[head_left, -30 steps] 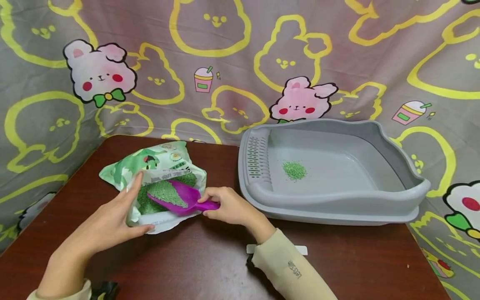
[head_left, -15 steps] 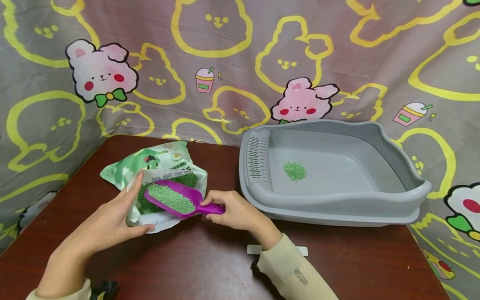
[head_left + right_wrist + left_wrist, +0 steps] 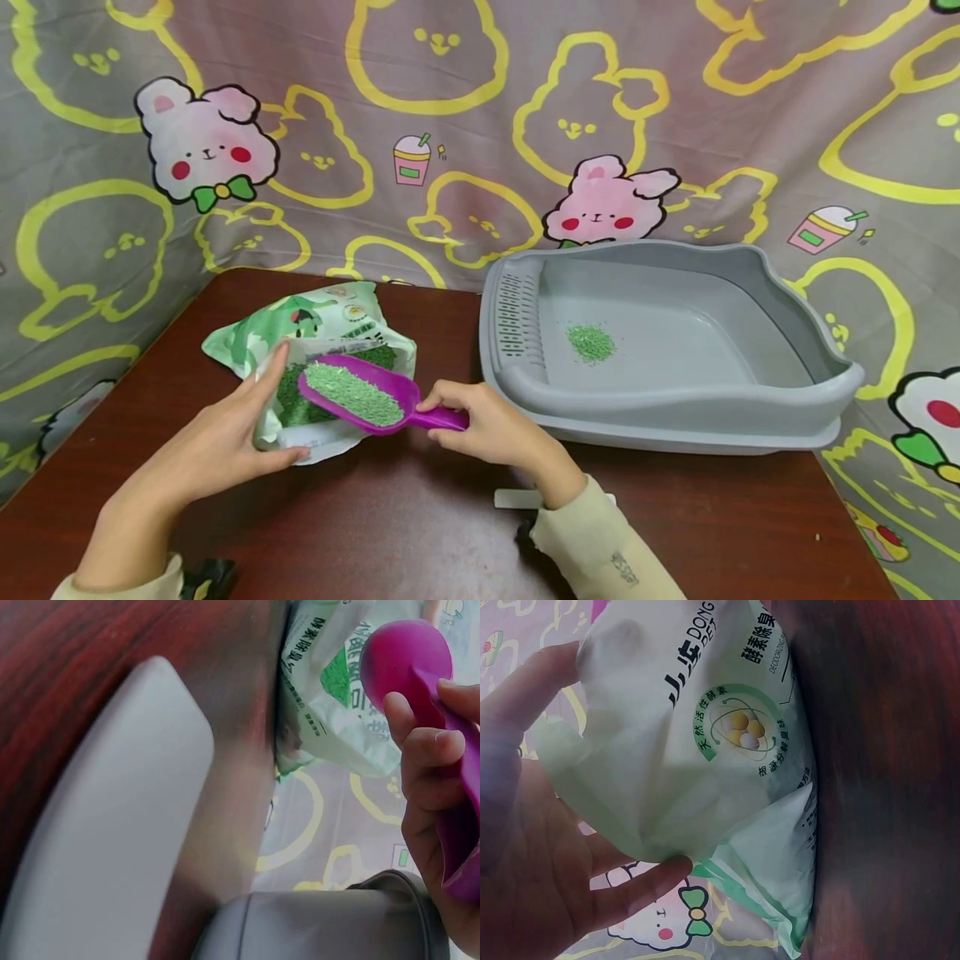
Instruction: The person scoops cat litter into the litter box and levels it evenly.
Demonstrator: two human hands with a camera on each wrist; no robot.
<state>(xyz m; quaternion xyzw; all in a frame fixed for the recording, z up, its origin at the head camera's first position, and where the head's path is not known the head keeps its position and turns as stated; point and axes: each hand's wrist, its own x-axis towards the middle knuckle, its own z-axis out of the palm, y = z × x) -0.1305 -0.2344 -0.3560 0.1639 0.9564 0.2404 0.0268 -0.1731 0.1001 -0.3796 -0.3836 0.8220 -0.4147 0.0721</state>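
Note:
My right hand (image 3: 491, 421) grips the handle of a purple scoop (image 3: 407, 392), which is heaped with green litter pellets (image 3: 354, 395). The scoop's bowl is over the mouth of a green and white litter bag (image 3: 330, 310), with more pellets inside. My left hand (image 3: 217, 446) is spread at the bag's near left edge, thumb and fingers straight against the plastic. In the left wrist view, the fingers (image 3: 641, 889) touch the printed bag (image 3: 660, 772). A grey litter box (image 3: 675, 400) stands to the right, with a small pile of pellets (image 3: 591, 342) on its floor.
A flat white strip (image 3: 517, 499) lies on the brown table (image 3: 420, 517), partly hidden by my right forearm; it looms large in the right wrist view. Behind the table hangs a patterned curtain (image 3: 465, 125). The litter box's near left corner is close to my right wrist.
My right hand has drawn the loaded scoop slightly to the right and up out of the bag's pellets, so more of its heap shows. The left hand has stayed at the bag.

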